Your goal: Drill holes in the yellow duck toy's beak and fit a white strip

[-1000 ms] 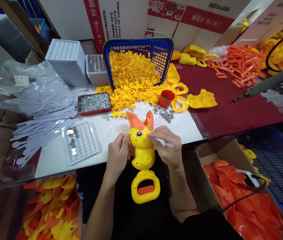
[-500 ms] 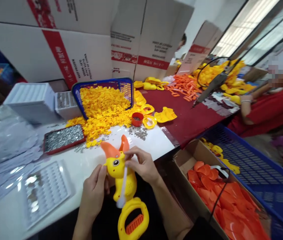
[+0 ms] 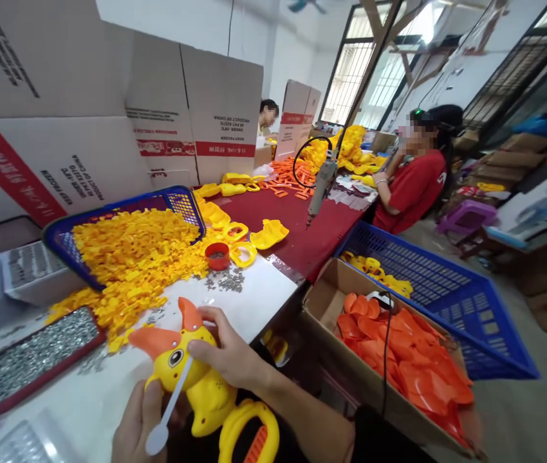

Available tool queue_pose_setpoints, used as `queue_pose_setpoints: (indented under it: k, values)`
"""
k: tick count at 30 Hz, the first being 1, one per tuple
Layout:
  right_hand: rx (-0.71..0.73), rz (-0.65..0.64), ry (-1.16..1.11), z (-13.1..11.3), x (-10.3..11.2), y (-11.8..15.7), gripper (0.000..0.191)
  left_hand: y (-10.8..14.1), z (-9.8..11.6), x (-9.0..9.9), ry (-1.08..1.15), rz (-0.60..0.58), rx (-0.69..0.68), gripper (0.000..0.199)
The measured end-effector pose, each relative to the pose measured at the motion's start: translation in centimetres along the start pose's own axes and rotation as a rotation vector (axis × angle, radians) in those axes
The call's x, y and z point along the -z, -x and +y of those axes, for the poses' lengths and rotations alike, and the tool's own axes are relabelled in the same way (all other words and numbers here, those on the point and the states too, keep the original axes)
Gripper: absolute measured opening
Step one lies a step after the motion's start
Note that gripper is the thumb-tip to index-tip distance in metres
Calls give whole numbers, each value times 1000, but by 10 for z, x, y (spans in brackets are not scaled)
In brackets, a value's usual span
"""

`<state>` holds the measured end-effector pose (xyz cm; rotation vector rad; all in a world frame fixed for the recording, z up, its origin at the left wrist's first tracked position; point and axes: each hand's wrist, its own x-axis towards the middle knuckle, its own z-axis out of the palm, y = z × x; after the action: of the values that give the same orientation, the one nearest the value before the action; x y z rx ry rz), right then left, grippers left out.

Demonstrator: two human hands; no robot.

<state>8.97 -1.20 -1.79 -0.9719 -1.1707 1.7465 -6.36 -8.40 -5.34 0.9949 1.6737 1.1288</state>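
A yellow toy animal (image 3: 210,399) with orange ears (image 3: 155,341), a large eye and a ring-shaped handle (image 3: 225,444) is held between my two hands, low in the view. My left hand (image 3: 133,418) is closed around the lower left side of its head. At the ear base, my right hand (image 3: 225,350) grips the top of the head, thumb beside the eye. A pale strip with a round end (image 3: 157,438) slants down across the toy's front; its upper end lies by my right thumb, and whether it is fixed there I cannot tell.
Small yellow parts (image 3: 133,251) spill from a blue basket (image 3: 191,209). Screws fill a red tray (image 3: 37,360) and a red cup (image 3: 217,256). An electric screwdriver (image 3: 322,186) hangs over the red tabletop. At right are a carton of orange parts (image 3: 408,360) and a co-worker (image 3: 408,173).
My view has swung to the right and up, bringing the co-worker and windows into sight. The toy leans more, and the strip's round end now lies over my left hand.
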Motion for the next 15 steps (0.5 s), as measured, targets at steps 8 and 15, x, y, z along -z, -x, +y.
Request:
queue_pose_setpoints:
  k: [8, 15]
  values:
    - [158, 67, 238, -1, -9, 2, 50, 2, 7, -7, 84, 98, -42, 60]
    - [208, 96, 248, 5, -13, 0, 45, 7, 14, -7, 73, 112, -106, 51]
